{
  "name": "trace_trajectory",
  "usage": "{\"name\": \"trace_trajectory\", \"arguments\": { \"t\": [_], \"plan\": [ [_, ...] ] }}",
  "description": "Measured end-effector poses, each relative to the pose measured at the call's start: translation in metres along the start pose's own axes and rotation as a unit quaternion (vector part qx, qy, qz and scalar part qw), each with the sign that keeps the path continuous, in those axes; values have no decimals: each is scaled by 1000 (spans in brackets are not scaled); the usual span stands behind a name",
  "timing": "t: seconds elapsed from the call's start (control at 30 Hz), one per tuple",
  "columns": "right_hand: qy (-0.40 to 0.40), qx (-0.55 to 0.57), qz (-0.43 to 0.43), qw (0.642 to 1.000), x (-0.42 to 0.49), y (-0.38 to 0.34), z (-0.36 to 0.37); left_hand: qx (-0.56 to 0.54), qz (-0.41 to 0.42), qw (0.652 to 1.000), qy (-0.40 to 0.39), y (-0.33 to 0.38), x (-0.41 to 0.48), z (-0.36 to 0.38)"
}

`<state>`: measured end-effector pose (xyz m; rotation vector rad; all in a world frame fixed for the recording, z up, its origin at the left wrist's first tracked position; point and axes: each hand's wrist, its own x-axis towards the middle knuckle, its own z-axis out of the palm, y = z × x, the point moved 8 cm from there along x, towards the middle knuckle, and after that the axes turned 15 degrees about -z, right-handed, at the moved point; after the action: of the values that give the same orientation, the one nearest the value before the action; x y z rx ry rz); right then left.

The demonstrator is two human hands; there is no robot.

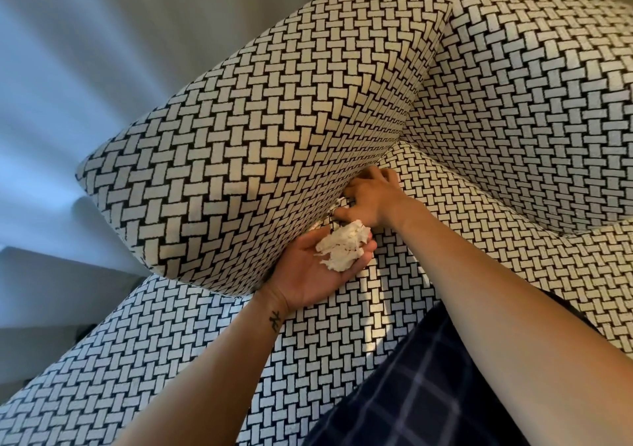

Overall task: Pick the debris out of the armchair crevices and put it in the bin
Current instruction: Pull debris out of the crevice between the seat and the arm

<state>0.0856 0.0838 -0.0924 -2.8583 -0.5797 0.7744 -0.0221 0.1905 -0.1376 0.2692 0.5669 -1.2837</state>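
The armchair (pixel 239 157) is covered in a black-and-white woven pattern. My left hand (pixel 308 274) lies palm up on the seat beside the left armrest, cupping a wad of crumpled white tissue (pixel 344 245). My right hand (pixel 371 197) reaches into the crevice between the armrest and the seat cushion, just above the left hand. Its fingertips pinch a small white scrap (pixel 337 205) at the gap; part of the fingers is hidden in the crevice. No bin is in view.
The seat cushion (pixel 171 360) fills the lower left, the backrest (pixel 531 102) the upper right. A dark blue checked garment (pixel 421 387) covers my leg at the bottom. A pale curtain or wall (pixel 68 68) is behind the armrest on the left.
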Motion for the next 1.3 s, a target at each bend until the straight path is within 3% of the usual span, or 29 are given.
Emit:
{"name": "trace_trajectory", "arguments": {
  "t": [0.2,0.43,0.7,0.93,1.17,1.3],
  "plan": [
    [-67,11,47,997,9,-2,7,-1,22,999,34,0,-2,-1],
    [-12,94,28,995,4,1,13,-3,7,1000,17,-5,-9,14],
    [-76,55,61,994,11,-5,18,-12,19,1000,20,-3,-4,11],
    [8,137,19,990,9,4,21,-5,12,1000,5,-4,-6,16],
    [-47,124,37,990,7,-5,23,-18,6,1000,-10,-3,-1,11],
    [23,126,51,991,11,-4,22,-21,0,1000,-13,-5,-3,13]
  ]
}}
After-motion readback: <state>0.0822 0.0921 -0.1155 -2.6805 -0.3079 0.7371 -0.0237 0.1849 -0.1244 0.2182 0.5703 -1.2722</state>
